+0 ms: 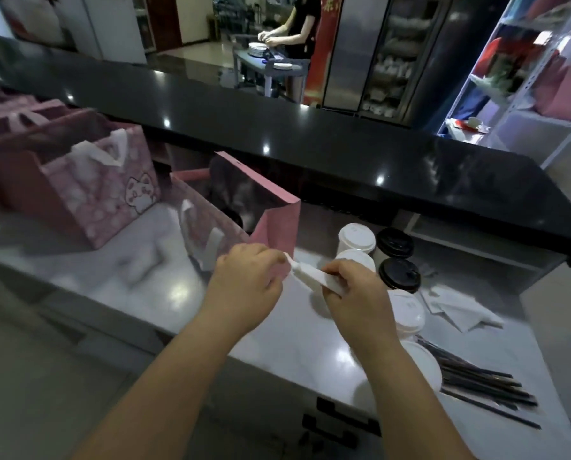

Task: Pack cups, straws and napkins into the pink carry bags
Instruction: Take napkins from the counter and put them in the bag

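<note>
The open pink carry bag (274, 210) shows only a dark, smeared inside, so what it holds cannot be told. The left hand (244, 280) covers the bag's near corner, and its fingertips curl out of sight, so whether they pinch the folded napkin (310, 276) or the bag's edge is unclear. The right hand (354, 288), gripping that napkin, and its forearm hide parts of the white-lidded cups (357, 239) on the worktop (144, 287). The dark straws (486, 383) blur together past counting. The row of pink bags (88, 194) at left is blurred and cut by the frame edge; the shelf unit (539, 116) at right likewise.
</note>
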`<act>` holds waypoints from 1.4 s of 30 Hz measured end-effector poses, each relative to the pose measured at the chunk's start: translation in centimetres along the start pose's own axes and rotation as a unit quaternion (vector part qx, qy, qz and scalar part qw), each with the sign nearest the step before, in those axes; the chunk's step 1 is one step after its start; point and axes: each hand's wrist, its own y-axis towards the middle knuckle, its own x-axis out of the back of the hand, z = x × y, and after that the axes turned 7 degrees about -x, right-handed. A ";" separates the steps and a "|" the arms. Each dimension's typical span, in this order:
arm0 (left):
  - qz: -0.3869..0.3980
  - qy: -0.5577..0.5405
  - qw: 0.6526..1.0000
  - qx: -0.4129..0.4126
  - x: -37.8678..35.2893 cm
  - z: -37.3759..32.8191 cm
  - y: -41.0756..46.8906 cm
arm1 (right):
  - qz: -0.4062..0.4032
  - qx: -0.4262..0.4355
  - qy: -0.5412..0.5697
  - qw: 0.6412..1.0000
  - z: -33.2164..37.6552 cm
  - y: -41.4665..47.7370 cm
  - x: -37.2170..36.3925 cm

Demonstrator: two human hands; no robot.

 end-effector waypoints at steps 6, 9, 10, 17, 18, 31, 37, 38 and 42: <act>-0.044 -0.005 0.998 0.036 4.0 6.5 1.7 | -0.008 0.025 0.024 0.999 5.0 4.9 -2.2; -0.053 -0.003 0.996 0.065 4.8 9.4 4.3 | -0.025 0.011 0.070 0.997 6.6 8.4 -3.5; -0.056 -0.003 0.996 0.067 4.9 10.3 5.2 | -0.027 0.012 0.085 0.996 7.0 9.5 -4.0; -0.046 -0.008 0.999 0.028 5.5 15.3 11.3 | 0.021 -0.025 0.155 0.987 8.6 14.7 -8.8; -0.046 -0.013 0.998 0.032 5.6 16.1 12.0 | 0.035 -0.031 0.149 0.988 8.6 15.2 -9.8; 0.153 -0.092 0.974 -0.138 4.5 24.1 18.4 | 0.063 -0.098 -0.110 0.987 8.6 18.9 -14.3; 0.181 -0.161 0.949 -0.200 3.9 26.3 18.6 | 0.060 -0.101 -0.163 0.980 9.5 18.5 -14.4; 0.176 -0.169 0.947 -0.208 3.8 26.5 18.5 | 0.045 -0.095 -0.141 0.984 9.6 18.2 -14.3; 0.157 -0.257 0.930 -0.209 4.2 27.3 18.5 | -0.071 -0.097 -0.024 0.992 10.1 15.9 -13.7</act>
